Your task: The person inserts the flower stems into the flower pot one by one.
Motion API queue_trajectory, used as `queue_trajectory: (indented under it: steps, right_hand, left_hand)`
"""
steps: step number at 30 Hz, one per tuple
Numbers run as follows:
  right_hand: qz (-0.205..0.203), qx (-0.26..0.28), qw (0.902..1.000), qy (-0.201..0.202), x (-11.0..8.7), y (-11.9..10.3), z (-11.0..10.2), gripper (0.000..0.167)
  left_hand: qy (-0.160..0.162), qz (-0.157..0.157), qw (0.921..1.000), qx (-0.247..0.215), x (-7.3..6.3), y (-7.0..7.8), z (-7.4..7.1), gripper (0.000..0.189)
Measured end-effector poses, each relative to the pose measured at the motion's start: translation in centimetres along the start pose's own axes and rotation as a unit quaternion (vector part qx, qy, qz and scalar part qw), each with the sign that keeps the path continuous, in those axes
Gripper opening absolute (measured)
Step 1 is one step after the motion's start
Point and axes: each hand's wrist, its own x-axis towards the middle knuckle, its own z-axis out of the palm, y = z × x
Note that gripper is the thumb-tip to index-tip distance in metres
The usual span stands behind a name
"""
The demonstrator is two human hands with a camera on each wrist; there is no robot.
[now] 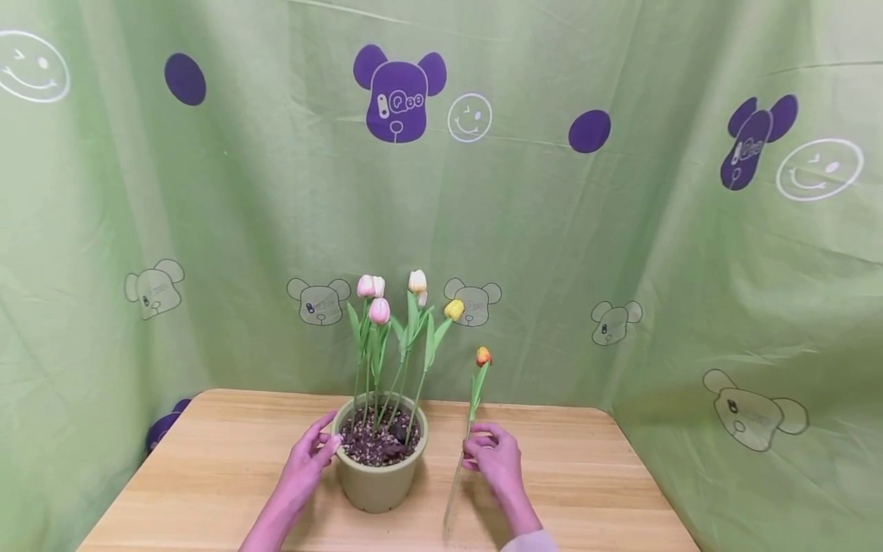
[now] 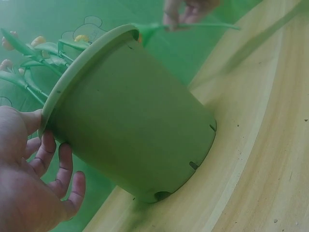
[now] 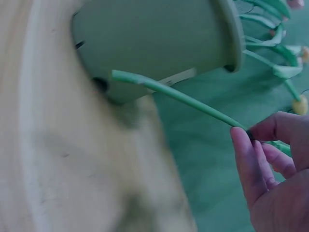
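A round olive-green flower pot (image 1: 375, 487) stands upright on the table, filled with dark speckled soil (image 1: 372, 446). Several artificial tulips rise from it, among them a pink tulip (image 1: 379, 310) and a yellow tulip (image 1: 454, 310). At the pot's left side, my left hand (image 1: 308, 458) holds the rim (image 2: 72, 72) between thumb and index finger, the other fingers loosely bent below. To the right of the pot, my right hand (image 1: 495, 458) pinches the green stem (image 3: 193, 102) of an orange-red tulip (image 1: 484, 356). Its bloom points up, and the stem's bare lower end slants down beside the pot.
The light wooden table (image 1: 579, 475) extends to both sides of the pot. Behind and beside it hangs a green curtain (image 1: 524, 230) printed with bear heads and smiley faces. A few small specks dot the tabletop in the left wrist view.
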Motion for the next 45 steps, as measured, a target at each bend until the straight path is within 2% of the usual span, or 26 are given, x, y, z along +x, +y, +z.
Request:
queue_trajectory:
  steps: [7,12,18,28,35,45]
  right_hand:
    - [-0.024,0.048,0.9982,0.028,-0.3,-3.7,0.3,0.040]
    - [-0.059,0.076,0.9947,0.037,-0.6,-6.3,0.8,0.040]
    - [-0.103,0.104,0.9887,0.033,-1.0,-8.0,2.3,0.039]
    - [-0.162,0.131,0.9772,0.038,-0.8,-8.2,6.1,0.036]
    - [-0.198,0.103,0.9744,0.030,-0.9,-7.4,8.2,0.036]
    - [-0.243,0.054,0.9683,0.025,-1.4,-6.3,9.5,0.031]
  left_hand:
    - [-0.002,-0.001,1.0000,-0.003,0.1,-0.2,0.0,0.059]
    - [0.001,-0.002,1.0000,-0.005,0.1,-0.1,0.0,0.059]
    - [0.004,-0.004,1.0000,-0.005,0.0,0.0,0.0,0.059]
    - [0.001,-0.009,0.9999,-0.006,0.1,0.0,0.0,0.060]
    - [0.000,-0.008,0.9999,-0.008,0.1,0.1,0.0,0.060]
    - [0.003,-0.009,0.9999,-0.011,0.2,0.0,0.0,0.061]
